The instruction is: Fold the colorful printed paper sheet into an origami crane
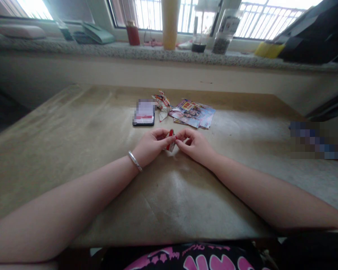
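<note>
Between my two hands is a small red-and-white folded paper piece, held just above the table. My left hand, with a silver bangle at the wrist, pinches its left side between thumb and fingers. At its upper right edge, the thumb and forefinger of my right hand are closed in a pinch on it. Fingers cover part of the piece. Beyond my hands lie a crumpled or folded printed paper and several flat sheets of colourful printed paper, stacked unevenly.
A phone with its screen lit lies on the beige table, behind my left hand. Along the window sill stand a red jar, a tall yellow cylinder and clear containers. A blurred-out item is at the right.
</note>
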`<state>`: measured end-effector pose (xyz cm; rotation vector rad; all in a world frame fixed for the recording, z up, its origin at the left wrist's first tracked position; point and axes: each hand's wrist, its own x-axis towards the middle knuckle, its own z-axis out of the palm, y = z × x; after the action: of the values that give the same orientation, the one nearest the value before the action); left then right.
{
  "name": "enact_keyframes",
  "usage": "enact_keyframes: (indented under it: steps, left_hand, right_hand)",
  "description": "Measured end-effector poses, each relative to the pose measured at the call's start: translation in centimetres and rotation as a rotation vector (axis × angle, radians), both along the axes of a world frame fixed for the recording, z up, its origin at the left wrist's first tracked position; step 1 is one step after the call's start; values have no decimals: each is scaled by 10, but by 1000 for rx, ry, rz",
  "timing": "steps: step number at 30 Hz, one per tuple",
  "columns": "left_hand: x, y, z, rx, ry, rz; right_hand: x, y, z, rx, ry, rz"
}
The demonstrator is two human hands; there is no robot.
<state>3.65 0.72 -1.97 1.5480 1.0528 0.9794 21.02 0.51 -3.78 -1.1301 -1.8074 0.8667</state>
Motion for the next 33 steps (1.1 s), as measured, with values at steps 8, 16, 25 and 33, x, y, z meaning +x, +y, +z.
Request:
enact_keyframes:
  steps: [8,16,25,33]
  left_hand:
    - [0,0,-1,-10,-4,-14]
    - [2,0,0,-32,-1,-16]
    - [1,0,-2,-42,-33,-41]
    - [0,-1,0,-76,-63,-72]
  right_hand:
    - [0,0,-1,51,8,-21]
    - [1,0,2,10,56,-1]
    - [3,1,-1,-44,102,84]
    - [3,-3,2,88,-16,64]
